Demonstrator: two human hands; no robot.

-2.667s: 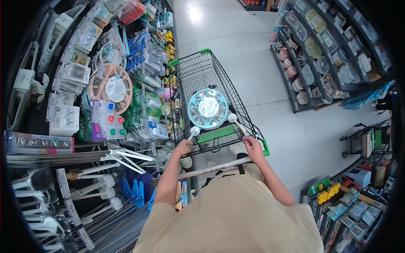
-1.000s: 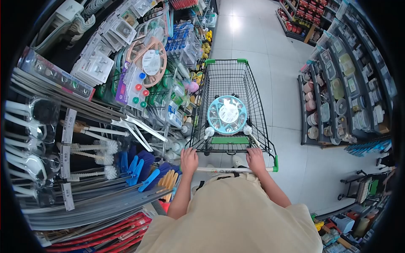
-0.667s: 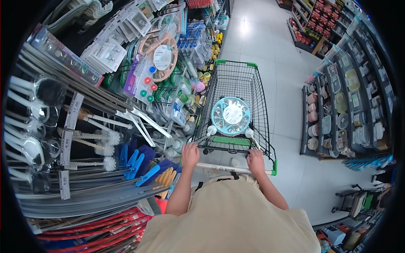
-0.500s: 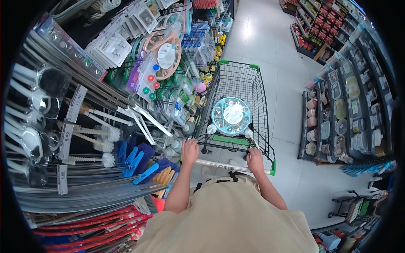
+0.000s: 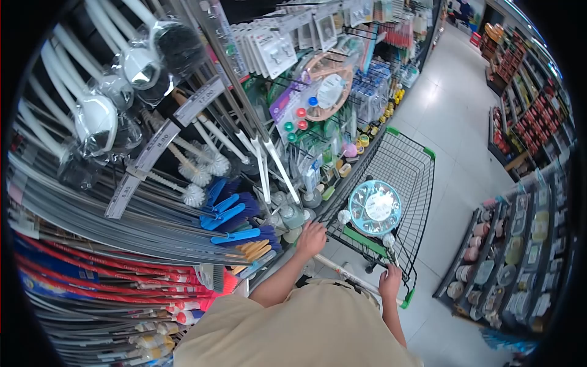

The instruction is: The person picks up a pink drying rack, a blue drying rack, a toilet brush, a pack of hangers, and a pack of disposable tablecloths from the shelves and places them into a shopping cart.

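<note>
Both of my hands grip the push bar of a black wire shopping cart [image 5: 411, 177] with green corner trim. My left hand [image 5: 311, 239] closes on the bar's left end, close to the display rack. My right hand [image 5: 390, 282] closes on the right end. Inside the cart lies a round light-blue hanger disc [image 5: 374, 208] with a white label, with two white knobs beside it near the cart's green child-seat flap. My beige shirt fills the bottom of the view.
On my left a tall display rack carries blue brushes [image 5: 229, 214], white bottle brushes [image 5: 199, 177], long-handled mops and a pink round hanger [image 5: 327, 92]. White tiled aisle floor [image 5: 455, 122] runs ahead. Shelves of containers [image 5: 520, 251] stand on the right.
The view has swung left toward the rack, so the cart now sits lower right and tilted. Both hands have stayed on the push bar.
</note>
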